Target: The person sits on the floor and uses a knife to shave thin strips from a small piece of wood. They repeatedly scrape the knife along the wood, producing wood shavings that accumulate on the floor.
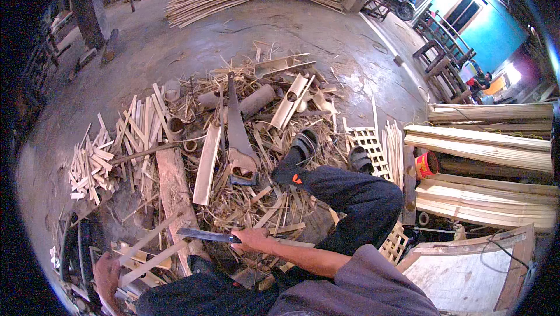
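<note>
Knife in right grip (blade leftward)

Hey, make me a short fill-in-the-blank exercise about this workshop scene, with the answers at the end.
1. The right hand holds a ____ by its handle.
2. The pale strips are held in the ____ hand.
3. A broad-bladed ____ with a closed-loop handle lies on the shavings.
4. The small container beside the bundled strips is mainly ____ in color.

Missing words: knife; left; saw; red.

knife blade: metal | strips: smooth wood | log: rough wood | trousers: matt cloth
</note>
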Motion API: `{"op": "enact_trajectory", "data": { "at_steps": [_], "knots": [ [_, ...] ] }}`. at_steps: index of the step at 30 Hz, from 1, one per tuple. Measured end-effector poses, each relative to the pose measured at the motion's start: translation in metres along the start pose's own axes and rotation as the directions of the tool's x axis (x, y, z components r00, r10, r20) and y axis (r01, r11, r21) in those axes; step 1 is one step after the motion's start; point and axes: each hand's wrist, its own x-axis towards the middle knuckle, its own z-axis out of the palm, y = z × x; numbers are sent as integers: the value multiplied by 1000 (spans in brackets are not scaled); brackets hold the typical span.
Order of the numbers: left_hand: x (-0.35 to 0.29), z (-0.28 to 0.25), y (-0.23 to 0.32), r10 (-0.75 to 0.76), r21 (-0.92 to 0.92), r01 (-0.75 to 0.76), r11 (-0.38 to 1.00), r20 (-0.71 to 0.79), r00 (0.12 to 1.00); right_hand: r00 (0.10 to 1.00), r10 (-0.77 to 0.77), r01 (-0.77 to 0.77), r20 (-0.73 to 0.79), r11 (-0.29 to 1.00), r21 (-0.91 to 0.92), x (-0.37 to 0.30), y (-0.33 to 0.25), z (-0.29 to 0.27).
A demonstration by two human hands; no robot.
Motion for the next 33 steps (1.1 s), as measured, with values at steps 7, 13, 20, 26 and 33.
{"op": "enact_trajectory", "data": {
  "at_steps": [7,13,20,26,33],
  "knots": [
    [20,71,32,-322,-832,-2,555,-217,921,991,50,-21,-120,972,232,-15,-16,36],
    [-1,52,145,-485,-751,97,653,-316,816,984,59,18,-168,906,424,-9,-74,20],
    [-21,57,159,-482,-310,373,874,-461,745,982,-189,145,25,823,549,-9,-174,-11],
    [-22,92,152,-669,-866,28,499,-365,647,1000,-12,9,4,875,484,10,-120,38],
    [-25,86,167,-625,-818,154,554,-287,726,990,-132,98,54,902,421,-8,-144,-7]
  ]
}}
